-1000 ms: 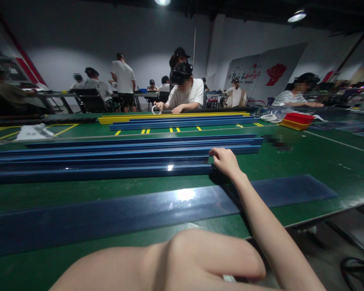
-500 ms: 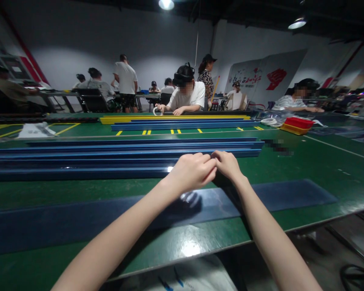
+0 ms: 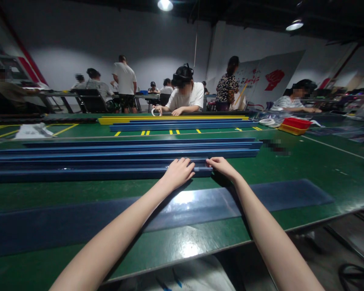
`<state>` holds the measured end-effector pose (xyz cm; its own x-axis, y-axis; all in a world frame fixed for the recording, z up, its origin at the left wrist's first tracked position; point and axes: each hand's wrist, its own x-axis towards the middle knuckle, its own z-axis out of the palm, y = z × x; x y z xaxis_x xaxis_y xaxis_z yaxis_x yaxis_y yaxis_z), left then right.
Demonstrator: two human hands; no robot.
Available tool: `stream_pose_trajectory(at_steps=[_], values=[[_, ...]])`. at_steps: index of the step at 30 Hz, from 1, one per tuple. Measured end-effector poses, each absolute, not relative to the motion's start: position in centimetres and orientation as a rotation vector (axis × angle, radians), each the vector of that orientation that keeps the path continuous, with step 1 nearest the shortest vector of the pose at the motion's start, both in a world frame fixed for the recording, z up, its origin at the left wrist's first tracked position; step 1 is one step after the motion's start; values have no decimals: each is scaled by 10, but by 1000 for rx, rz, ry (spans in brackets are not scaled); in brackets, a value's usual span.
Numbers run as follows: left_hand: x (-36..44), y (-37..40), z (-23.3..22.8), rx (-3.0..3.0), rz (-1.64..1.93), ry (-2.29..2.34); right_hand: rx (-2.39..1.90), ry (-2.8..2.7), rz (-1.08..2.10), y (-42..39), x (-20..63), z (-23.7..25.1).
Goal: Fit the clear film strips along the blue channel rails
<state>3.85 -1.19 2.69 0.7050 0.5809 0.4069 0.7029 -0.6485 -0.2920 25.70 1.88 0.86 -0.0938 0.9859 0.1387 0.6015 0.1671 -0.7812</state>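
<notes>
The left hand point(image 3: 178, 173) lies over the front rail point(image 3: 79, 175), which runs off toward nine o'clock; its fingers are bent, slightly parted, any grip unclear. At its three o'clock the right hand point(image 3: 221, 165) has fingertips bunched by the rail's end, hold uncertain; a strip point(image 3: 200, 205) lies at six o'clock.

Tabletop point(image 3: 291, 163), green, glossy, with yellow and white lines. Directly on it: translucent bluish strip point(image 3: 291, 195), flat, near; long blue profiles point(image 3: 79, 175), side by side, middle to left; blue lengths point(image 3: 170, 127) and yellow length point(image 3: 115, 121), farther; white paper point(image 3: 33, 131), far left; white roll point(image 3: 267, 121) and red-and-yellow trays point(image 3: 294, 123), far right; indistinct dark object point(image 3: 276, 147), right.
</notes>
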Motion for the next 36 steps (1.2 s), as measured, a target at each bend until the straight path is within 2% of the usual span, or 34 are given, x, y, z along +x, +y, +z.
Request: stream_pose_trajectory(at_steps=[10,26,36], values=[[39,-12,12,-2339,-543,-1061,-1352,-1547,1020,21,256,3],[41,-14,2,-2315,-631,-1092,-1456,-1501,987,29,257,-3],[41,-15,2,-2310,-625,-1097,-1355,-1413,962,25,258,-11]])
